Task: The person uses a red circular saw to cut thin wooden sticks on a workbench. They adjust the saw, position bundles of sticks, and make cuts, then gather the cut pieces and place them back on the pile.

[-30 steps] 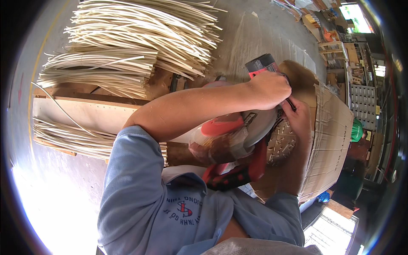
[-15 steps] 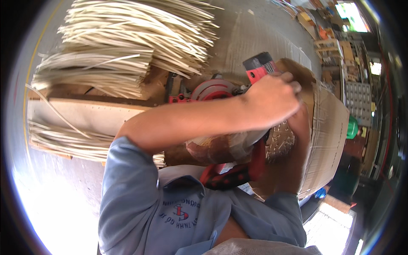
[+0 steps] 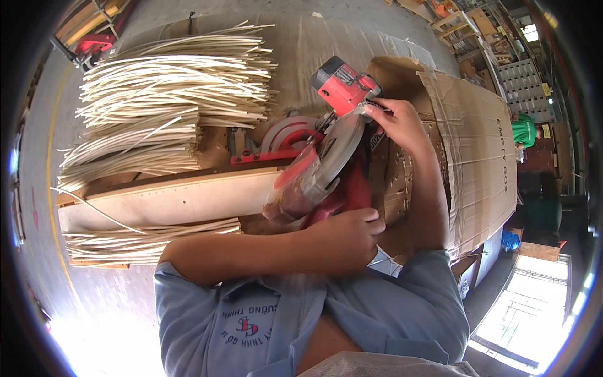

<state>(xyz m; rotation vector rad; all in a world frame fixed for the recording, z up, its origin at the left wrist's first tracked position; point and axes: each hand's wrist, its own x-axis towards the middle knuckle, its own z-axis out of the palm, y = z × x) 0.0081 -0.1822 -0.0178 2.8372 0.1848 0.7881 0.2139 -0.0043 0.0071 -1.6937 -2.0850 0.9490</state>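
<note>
A red and black miter saw [image 3: 342, 91] stands in front of me, its round grey metal blade guard [image 3: 342, 147] facing up. My right hand [image 3: 402, 122] reaches to the top of the guard beside the motor, with thumb and fingertips pinched on its edge. Nearer my chest, my left hand [image 3: 359, 235] is curled closed beside the saw's red handle [image 3: 358, 188]. Its fingers turn away from view, so what they hold is hidden. Brownish wrapping [image 3: 286, 204] covers the lower left end of the guard.
Bundles of thin pale rods [image 3: 176, 81] lie at the far left. More rods [image 3: 151, 242] lie nearer, beside a long pale board [image 3: 169, 201]. A large open cardboard box [image 3: 477, 151] stands right of the saw. Farther right is a person in green [image 3: 522, 130].
My left hand has come down from beside the motor toward the red handle. My right hand has come up to the guard's top edge. The whole view has shifted.
</note>
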